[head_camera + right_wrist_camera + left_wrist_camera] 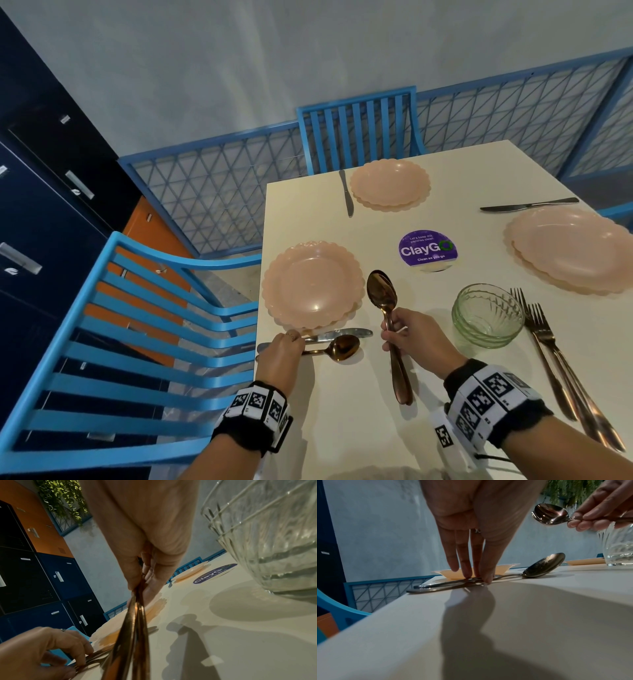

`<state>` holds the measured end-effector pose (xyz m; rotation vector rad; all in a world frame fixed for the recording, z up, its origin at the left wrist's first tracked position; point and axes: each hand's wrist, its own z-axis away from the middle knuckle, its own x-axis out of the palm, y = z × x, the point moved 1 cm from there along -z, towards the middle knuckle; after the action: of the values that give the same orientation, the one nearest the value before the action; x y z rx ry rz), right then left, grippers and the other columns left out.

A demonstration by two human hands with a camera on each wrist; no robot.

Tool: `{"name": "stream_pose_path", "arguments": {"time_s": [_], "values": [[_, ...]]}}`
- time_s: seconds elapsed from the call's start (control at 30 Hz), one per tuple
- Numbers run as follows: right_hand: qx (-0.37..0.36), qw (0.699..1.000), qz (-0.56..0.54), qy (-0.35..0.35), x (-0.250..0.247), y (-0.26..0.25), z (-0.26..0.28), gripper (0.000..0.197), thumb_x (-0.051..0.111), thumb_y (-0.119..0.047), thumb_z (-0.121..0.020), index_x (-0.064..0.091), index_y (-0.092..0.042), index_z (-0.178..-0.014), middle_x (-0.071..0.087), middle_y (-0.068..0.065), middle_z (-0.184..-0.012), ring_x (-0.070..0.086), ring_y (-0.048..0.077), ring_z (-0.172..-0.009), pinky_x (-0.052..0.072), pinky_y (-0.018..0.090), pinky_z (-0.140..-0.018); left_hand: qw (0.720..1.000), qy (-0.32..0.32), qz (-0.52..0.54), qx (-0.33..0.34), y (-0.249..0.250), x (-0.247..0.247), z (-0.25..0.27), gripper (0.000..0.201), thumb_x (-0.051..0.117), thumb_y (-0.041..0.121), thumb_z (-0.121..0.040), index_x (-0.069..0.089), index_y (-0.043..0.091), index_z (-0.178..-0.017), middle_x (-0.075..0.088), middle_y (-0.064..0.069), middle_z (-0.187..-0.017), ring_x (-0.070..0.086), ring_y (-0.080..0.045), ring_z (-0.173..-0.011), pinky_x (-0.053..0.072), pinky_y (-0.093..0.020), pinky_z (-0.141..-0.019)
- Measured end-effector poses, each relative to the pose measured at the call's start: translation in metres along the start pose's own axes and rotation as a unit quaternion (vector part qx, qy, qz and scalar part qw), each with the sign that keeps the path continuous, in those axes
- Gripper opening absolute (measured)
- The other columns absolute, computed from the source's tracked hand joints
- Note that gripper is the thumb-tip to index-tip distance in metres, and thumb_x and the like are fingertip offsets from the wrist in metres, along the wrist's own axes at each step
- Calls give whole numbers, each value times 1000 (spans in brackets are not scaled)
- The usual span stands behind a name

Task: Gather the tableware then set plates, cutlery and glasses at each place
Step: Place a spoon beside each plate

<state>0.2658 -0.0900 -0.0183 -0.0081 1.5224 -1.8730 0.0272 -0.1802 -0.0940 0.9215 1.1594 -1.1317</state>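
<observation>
Fingertips (467,574) of our left hand (282,356) press straight down on the copper spoon (337,347) and knife (337,335) lying beside the near pink plate (311,284), while our right hand (416,339) grips a bundle of spoons (388,308) above the table (342,428), near stacked glass bowls (488,315).

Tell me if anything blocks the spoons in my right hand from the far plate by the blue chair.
Nothing visible does. The right hand holds the copper spoons above bare table; only the flat ClayGo sticker lies toward the far plate.
</observation>
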Motion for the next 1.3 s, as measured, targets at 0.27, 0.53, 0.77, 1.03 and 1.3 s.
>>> {"name": "stream_pose_path", "arguments": {"time_s": [0.27, 0.53, 0.77, 1.03, 1.3], "values": [[2, 1000, 7, 1, 0, -1, 1, 17, 60, -7, -88, 56, -19, -78, 62, 3, -78, 70, 14, -67, 49, 16, -54, 1000, 15, -2, 9, 0, -2, 1, 23, 69, 0, -77, 68, 17, -94, 63, 1, -98, 62, -18, -83, 56, -36, -64], [3, 1000, 16, -4, -1, -3, 2, 16, 60, -8, -88, 55, -20, -78, 62, 3, -79, 70, 12, -69, 45, 12, -51, 999, 25, 31, 14, 1, -11, 5, 20, 69, 6, -80, 65, 16, -96, 63, -1, -99, 62, -20, -84, 55, -41, -67], [-1, 1000, -2, 1, -3, -7, 1, 17, 60, -5, -87, 56, -19, -78, 61, 4, -77, 70, 15, -67, 46, 15, -51, 954, 96, 284, -17, 33, -76, 7, 21, 53, 23, -93, 65, 11, -106, 67, -2, -102, 64, -20, -91, 53, -37, -82], [-34, 999, -10, 32, -7, -23, 6, 6, 65, -7, -84, 61, -11, -87, 64, 16, -89, 72, 29, -76, 60, 37, -67, 764, -166, 623, -28, 105, -129, -9, 24, 46, 21, -97, 64, 5, -99, 66, -7, -82, 65, -15, -68, 54, -23, -68], [-53, 990, -86, 97, -35, -38, 30, 8, 67, -6, -83, 62, -12, -84, 70, 21, -84, 72, 32, -75, 60, 41, -72, 774, -98, 626, -2, 136, -144, -12, 15, 56, 20, -91, 68, 12, -87, 66, -11, -73, 65, -22, -60, 53, -47, -82]]}}
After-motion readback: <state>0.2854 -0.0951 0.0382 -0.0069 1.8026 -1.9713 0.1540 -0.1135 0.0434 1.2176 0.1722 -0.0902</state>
